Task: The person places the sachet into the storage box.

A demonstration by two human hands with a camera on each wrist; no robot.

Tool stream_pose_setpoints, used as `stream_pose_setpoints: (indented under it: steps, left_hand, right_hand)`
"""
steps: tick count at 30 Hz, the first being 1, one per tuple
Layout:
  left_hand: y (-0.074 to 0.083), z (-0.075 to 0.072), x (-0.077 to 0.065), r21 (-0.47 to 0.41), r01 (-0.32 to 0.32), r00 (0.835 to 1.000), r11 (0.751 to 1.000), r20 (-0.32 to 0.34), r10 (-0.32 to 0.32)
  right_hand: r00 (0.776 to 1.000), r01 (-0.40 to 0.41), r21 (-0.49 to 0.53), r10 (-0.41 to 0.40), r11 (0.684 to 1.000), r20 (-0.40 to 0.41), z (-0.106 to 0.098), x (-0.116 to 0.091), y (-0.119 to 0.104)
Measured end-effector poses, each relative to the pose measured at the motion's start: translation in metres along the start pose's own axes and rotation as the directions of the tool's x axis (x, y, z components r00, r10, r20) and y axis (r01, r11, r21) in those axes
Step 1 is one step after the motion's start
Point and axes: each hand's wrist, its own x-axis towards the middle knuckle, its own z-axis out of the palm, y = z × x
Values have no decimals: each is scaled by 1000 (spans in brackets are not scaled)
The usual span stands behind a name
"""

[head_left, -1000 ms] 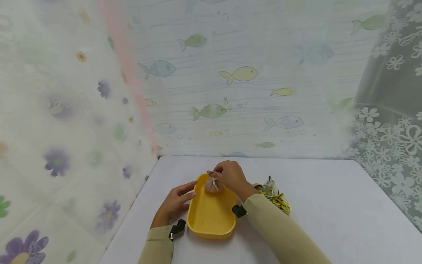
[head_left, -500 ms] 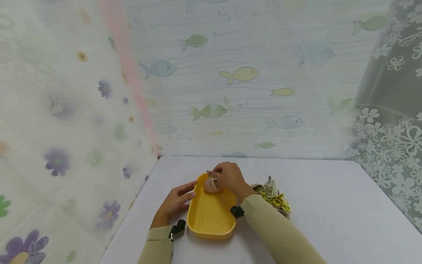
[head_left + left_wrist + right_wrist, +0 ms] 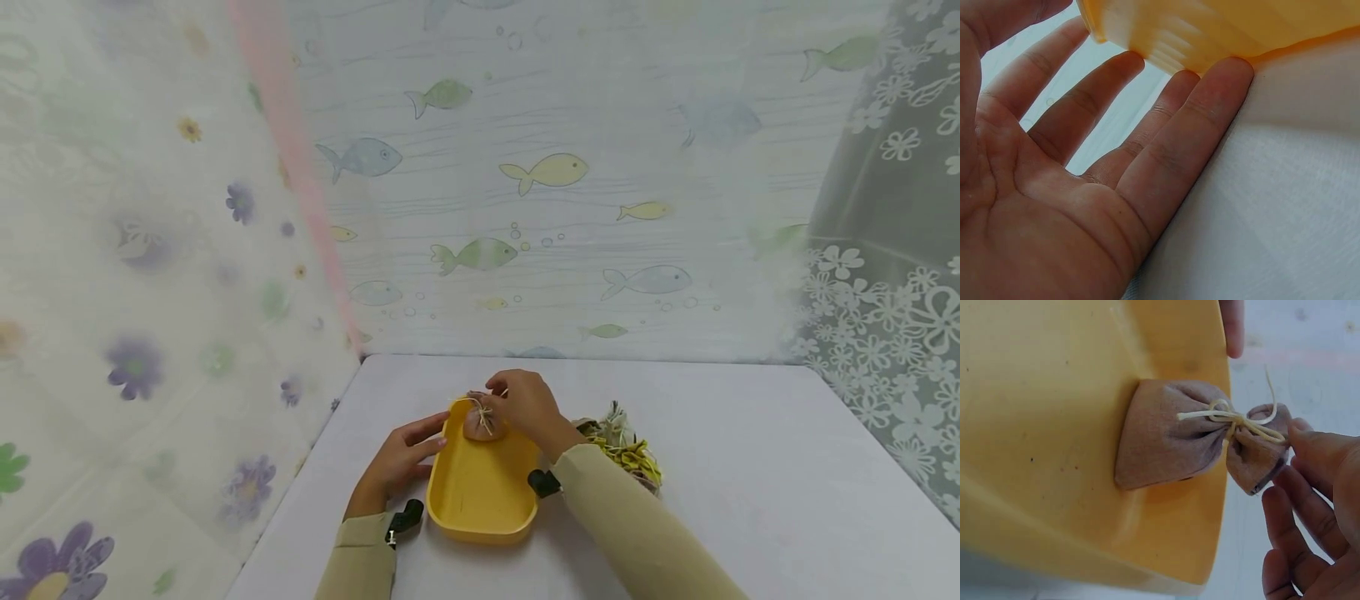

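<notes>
A small brown cloth pouch (image 3: pixel 483 425) sits at the far end inside a yellow plastic tray (image 3: pixel 480 492). Its neck is tied with a pale string bow (image 3: pixel 1235 419), and the gathered top leans out over the tray's rim. My right hand (image 3: pixel 528 408) pinches the edge of that top between thumb and fingertips, as the right wrist view shows; the other fingers curl loosely below. On the tray's left side rests my left hand (image 3: pixel 401 458), fingers extended. Seen from the left wrist, its fingertips (image 3: pixel 1229 72) touch the tray's outer wall near the table.
To the right of the tray, partly behind my right forearm, lies a pile of cloth pouches (image 3: pixel 626 450) with yellow-green and pale ties. The table (image 3: pixel 750 467) has a white cover. A fish-print curtain (image 3: pixel 562 250) hangs behind it, a flowered one at left.
My right hand and the pouch have dropped very slightly, and the pouch has turned a little in the tray. My left hand stays at the tray's side.
</notes>
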Motion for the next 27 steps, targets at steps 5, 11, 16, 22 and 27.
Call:
stream_pose_setpoints:
  steps: [5, 11, 16, 22, 27]
  left_hand:
    - [-1, 0, 1, 9, -2, 1000, 1000, -7, 2]
    - [-1, 0, 2, -4, -6, 1000, 1000, 5, 7]
    - [-1, 0, 1, -9, -7, 1000, 1000, 9, 7]
    - [-1, 0, 1, -25, -10, 1000, 1000, 27, 11]
    - [1, -1, 0, -24, -7, 1000, 1000, 14, 7]
  right_hand:
    - [1000, 0, -10, 0, 1000, 7, -9, -4, 1]
    - [1000, 6, -32, -6, 999, 5, -20, -10, 1]
    - [1000, 9, -36, -10, 999, -9, -29, -17, 0]
    - [999, 14, -42, -16, 999, -40, -37, -31, 2]
    - [995, 47, -29, -49, 998, -87, -43, -45, 4]
